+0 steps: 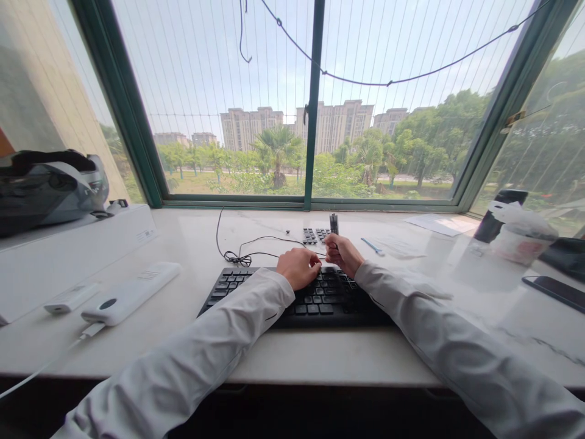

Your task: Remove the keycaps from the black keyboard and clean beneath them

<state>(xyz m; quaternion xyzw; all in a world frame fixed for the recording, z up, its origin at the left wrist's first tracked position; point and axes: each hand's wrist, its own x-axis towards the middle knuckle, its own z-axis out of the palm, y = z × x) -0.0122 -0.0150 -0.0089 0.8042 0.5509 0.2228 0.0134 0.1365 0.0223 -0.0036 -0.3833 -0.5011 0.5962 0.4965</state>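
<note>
A black keyboard (315, 310) lies on the white table in front of me, both forearms reaching over it. My left hand (298, 268) rests at its upper rows with the fingers drawn together; whatever is between the fingertips is too small or hidden to make out. Beside it, my right hand (345, 255) is closed around a slim black tool (334, 223), held upright with its upper end showing above the fist; the lower end is hidden. Just behind the hands, several loose black keycaps (309, 236) lie in rows, partly covered by the right hand. One small dark piece (287, 231) sits apart to their left.
A black cable (244, 260) coils behind the keyboard. A blue tool (372, 246) lies to the right, near a plastic cup (523, 235) and a phone (557, 292). At left are a white power bank (132, 294) and a white box (77, 262). Windows (311, 122) border the table.
</note>
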